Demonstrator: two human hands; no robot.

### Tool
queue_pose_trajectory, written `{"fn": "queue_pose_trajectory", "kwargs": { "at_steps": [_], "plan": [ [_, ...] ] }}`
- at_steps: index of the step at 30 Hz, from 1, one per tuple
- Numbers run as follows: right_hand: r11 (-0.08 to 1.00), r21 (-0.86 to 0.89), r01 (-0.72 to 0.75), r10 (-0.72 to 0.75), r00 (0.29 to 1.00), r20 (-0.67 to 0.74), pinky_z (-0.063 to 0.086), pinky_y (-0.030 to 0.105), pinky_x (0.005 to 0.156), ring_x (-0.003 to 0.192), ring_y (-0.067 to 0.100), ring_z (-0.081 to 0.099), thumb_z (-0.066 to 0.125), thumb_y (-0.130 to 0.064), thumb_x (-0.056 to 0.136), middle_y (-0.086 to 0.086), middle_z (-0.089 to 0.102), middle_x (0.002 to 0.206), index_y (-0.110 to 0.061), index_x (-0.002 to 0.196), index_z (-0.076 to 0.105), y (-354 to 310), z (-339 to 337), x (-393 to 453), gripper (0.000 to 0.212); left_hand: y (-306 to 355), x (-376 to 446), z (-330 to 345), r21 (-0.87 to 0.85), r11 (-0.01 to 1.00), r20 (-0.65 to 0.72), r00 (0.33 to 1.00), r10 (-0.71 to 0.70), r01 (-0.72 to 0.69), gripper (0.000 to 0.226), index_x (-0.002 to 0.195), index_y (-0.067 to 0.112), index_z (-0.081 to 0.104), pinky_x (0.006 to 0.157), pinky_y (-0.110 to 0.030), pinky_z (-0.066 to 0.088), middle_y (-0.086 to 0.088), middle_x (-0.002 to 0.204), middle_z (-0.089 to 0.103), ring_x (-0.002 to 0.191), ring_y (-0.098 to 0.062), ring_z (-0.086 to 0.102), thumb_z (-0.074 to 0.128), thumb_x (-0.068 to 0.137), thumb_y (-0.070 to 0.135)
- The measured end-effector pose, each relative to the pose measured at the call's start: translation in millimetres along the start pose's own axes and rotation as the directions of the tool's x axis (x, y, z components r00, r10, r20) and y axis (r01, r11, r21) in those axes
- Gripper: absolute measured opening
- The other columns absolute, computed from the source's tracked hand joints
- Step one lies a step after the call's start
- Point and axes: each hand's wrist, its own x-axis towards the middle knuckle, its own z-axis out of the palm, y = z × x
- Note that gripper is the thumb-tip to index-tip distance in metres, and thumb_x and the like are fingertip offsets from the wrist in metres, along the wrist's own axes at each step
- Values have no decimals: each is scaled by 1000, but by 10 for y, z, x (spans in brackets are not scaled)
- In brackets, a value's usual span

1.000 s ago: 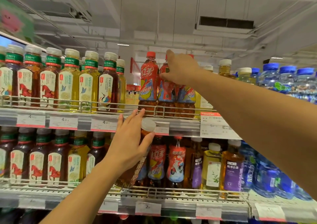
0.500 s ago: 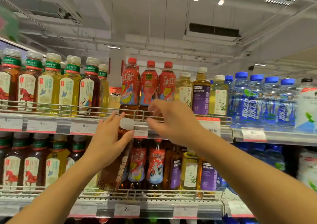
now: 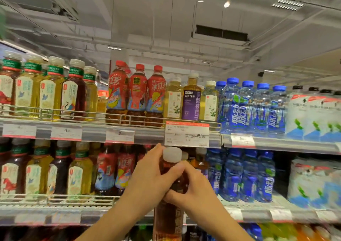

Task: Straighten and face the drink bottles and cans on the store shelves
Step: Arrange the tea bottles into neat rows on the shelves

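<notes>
Both my hands hold one amber tea bottle (image 3: 168,220) with a white cap, upright in front of the middle shelf. My left hand (image 3: 147,178) grips its neck from the left, and my right hand (image 3: 191,187) wraps it from the right just below the cap. On the top shelf (image 3: 96,132) stand three red iced-tea bottles (image 3: 136,93), white-capped tea bottles (image 3: 49,89) to the left, and pale tea bottles with a purple-labelled one (image 3: 191,100) to the right.
Blue water bottles (image 3: 252,106) fill the right of the top shelf, with more (image 3: 243,176) on the shelf below. White packs (image 3: 317,111) sit at the far right. A wire rail (image 3: 55,111) fronts each shelf, with price tags (image 3: 186,134) under it.
My right hand came down from the top shelf and closed on the bottle that my left hand held. The bottle now stands upright and closer to me; the view shifted right.
</notes>
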Motion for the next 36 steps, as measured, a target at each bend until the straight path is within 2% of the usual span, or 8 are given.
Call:
{"fn": "queue_pose_trajectory", "kwargs": {
  "at_steps": [6,15,20,24,27,30,33,36],
  "plan": [
    [991,-112,-74,86,991,101,57,33,85,93,3,69,85,-45,73,-18,73,103,-40,114,64,517,-196,-386,46,-320,-239,229,328,944,310,949,-62,-46,45,125,46,50,92,-31,49,22,117,62,107,4,56,52,88,72],
    [960,-104,-259,265,963,45,57,32,84,92,1,69,90,-39,71,-20,74,99,-36,106,67,1409,-325,-639,42,-1257,-734,438,674,736,317,924,-213,-62,55,149,25,44,112,-34,38,5,148,52,136,-17,46,51,100,50],
    [935,-119,-335,340,940,25,56,30,83,94,0,68,91,-44,65,-17,73,103,-36,112,64,1896,-92,-705,54,-1623,-962,774,787,608,379,862,-336,-109,76,164,26,4,126,-52,2,1,171,-4,158,-24,-4,42,103,51],
    [897,-129,-422,423,906,-19,44,23,79,101,10,61,94,-33,69,-13,64,108,-26,113,59,2274,159,-817,56,-1782,-1023,844,814,566,380,860,-342,-135,80,163,27,-8,127,-54,2,4,167,-21,157,-24,-15,39,103,52],
    [876,-140,-462,456,887,-76,41,17,72,98,13,60,94,-27,70,-12,62,101,-23,114,59,2519,317,-828,56,-1881,-1045,824,801,586,369,872,-323,-121,76,164,28,1,126,-53,12,7,167,-20,157,-20,-13,39,103,51],
    [863,-169,-476,465,879,-103,40,25,74,96,15,59,93,-27,71,-7,63,102,-18,120,63,2733,427,-788,58,-1953,-1078,850,789,603,351,893,-282,-119,70,160,23,30,121,-55,28,2,171,-6,158,-23,-4,42,97,51],
    [847,-181,-500,487,866,-114,44,31,78,98,18,60,93,-29,71,-5,65,103,-15,121,63,2915,528,-742,59,-1979,-1103,877,772,625,333,910,-246,-113,53,129,24,66,110,-56,42,-1,171,4,158,-25,4,46,90,53],
    [830,-176,-530,520,848,-103,48,33,82,99,19,63,94,-27,71,-4,67,103,-15,122,64,3052,620,-709,60,-1973,-1119,877,771,627,330,911,-245,-111,44,104,27,73,110,-53,43,1,171,0,158,-22,-1,43,87,54]
  ]
}}
